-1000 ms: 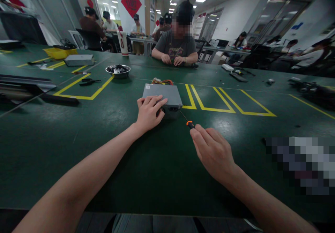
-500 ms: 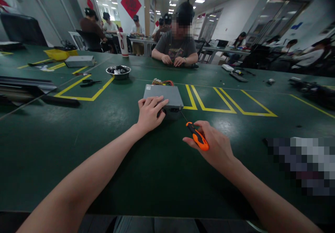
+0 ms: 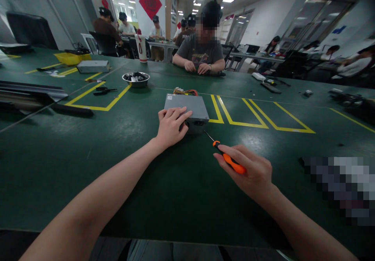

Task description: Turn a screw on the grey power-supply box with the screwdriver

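A grey metal computer power supply (image 3: 187, 105) rests on the green table, a socket on its near face and bundled cables (image 3: 186, 92) behind it. My left hand (image 3: 173, 125) holds it at the near left corner, fingers across the top and thumb by the near face. An orange and black screwdriver (image 3: 234, 164) is gripped in my right hand (image 3: 249, 167). Its shaft points up and left, and the tip is a little apart from the near right corner of the power supply.
A metal bowl (image 3: 136, 79) of small dark parts stands beyond on the left, with black pliers-like tools (image 3: 104, 91) nearer. Another grey metal box (image 3: 93, 66) and a yellow tray (image 3: 72, 59) lie farther left. Across the table sits a person (image 3: 200, 54). Yellow tape (image 3: 246, 125) marks the tabletop.
The screwdriver tip has come away from the power supply's near right corner as my right hand drew back toward me. Its fingers have closed more around the handle. My left hand stays in place.
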`<state>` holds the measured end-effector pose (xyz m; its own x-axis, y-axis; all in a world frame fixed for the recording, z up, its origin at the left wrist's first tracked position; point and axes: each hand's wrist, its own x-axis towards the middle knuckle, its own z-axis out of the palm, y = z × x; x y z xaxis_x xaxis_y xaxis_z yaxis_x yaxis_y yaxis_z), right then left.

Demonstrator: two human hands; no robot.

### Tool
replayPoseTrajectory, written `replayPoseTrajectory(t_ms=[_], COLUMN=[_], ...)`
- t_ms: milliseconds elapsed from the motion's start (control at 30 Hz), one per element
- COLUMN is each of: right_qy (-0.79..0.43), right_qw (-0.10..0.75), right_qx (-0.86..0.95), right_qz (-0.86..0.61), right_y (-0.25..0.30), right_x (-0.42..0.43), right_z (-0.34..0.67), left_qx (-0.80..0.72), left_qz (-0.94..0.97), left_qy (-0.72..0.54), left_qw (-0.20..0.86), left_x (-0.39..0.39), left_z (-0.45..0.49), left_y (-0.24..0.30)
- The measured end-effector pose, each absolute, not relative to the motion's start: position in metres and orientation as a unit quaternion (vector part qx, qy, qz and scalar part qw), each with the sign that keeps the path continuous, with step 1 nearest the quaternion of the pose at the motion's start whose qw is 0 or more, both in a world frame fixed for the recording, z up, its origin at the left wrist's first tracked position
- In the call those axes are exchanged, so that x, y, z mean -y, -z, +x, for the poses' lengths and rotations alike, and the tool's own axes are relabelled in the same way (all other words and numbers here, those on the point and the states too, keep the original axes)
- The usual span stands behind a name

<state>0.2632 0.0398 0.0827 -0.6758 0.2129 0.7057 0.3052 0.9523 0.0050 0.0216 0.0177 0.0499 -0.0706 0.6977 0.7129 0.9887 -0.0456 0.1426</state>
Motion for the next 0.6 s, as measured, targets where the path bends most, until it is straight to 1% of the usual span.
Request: replayPoseTrajectory(t_ms=[167, 300, 600], right_qy=[0.087, 0.084, 0.081], right_qw=[0.382, 0.369, 0.372], right_qx=[0.910, 0.916, 0.915], right_qz=[-0.133, -0.134, -0.131], right_y=[-0.079, -0.076, -0.076], right_x=[-0.046, -0.050, -0.051], right_z=[0.264, 0.262, 0.261], left_qx=[0.654, 0.655, 0.656], left_qz=[-0.646, -0.646, -0.644], left_qy=[0.325, 0.323, 0.326], left_qw=[0.223, 0.221, 0.218], left_x=[-0.018, -0.018, -0.018], left_z=[0.021, 0.021, 0.021], left_y=[-0.050, -0.050, -0.050])
